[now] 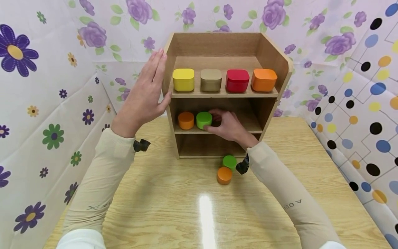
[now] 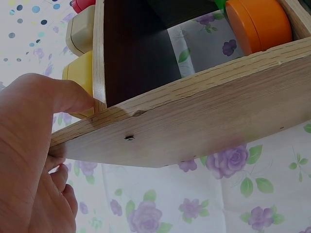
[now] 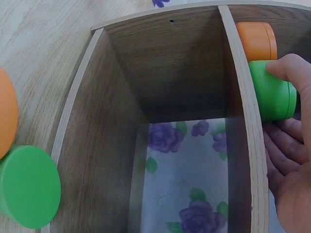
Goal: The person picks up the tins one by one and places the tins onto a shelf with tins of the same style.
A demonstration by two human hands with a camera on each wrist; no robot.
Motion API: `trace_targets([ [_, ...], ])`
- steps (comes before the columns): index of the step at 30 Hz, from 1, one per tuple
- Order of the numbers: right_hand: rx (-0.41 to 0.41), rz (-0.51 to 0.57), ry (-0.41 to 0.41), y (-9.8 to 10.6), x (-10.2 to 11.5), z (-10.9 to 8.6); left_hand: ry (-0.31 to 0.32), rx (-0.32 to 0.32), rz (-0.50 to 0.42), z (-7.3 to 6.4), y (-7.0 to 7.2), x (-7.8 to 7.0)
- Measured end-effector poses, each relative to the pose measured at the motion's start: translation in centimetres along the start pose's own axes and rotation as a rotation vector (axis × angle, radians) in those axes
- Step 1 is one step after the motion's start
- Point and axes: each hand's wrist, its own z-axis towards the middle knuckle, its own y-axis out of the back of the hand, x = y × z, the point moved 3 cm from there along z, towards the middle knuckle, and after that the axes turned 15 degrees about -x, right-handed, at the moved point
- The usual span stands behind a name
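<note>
A small wooden shelf unit [image 1: 217, 95] stands on the table. My left hand [image 1: 144, 90] lies along its outer left side with the fingers straight up; in the left wrist view the thumb [image 2: 73, 94] rests on the front edge, near the yellow container. My right hand [image 1: 228, 124] reaches into the middle level and pinches a round green container [image 1: 204, 120] between thumb and fingers. That container stands on the shelf right beside a round orange container [image 1: 186, 120]. In the right wrist view the thumb presses the green container [image 3: 272, 92] on its near side.
On the top level stand squarish containers in a row: yellow [image 1: 183, 80], khaki [image 1: 211, 80], red [image 1: 237, 81] and orange [image 1: 264, 80]. Another round green container [image 1: 229, 162] and a round orange one [image 1: 224, 175] are on the table [image 1: 168, 207] before the unit, near my right wrist.
</note>
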Motion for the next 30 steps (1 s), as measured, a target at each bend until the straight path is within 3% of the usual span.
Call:
trace_targets([
  [7, -0.011, -0.004, 0.011, 0.3, 0.1, -0.5, -0.003, -0.001, -0.003, 0.0, 0.0, -0.1],
  [17, -0.112, -0.048, 0.039, 2.3, 0.0, -1.9, -0.019, -0.024, -0.02, 0.1, -0.1, -0.1],
  [25, -0.188, -0.002, 0.181, 3.9, -0.4, -3.8, -0.027, -0.023, -0.025, 0.1, -0.2, -0.1],
  [30, -0.178, 0.019, 0.225, 4.5, -0.9, -5.6, -0.018, -0.021, -0.023, 0.0, -0.1, -0.2],
])
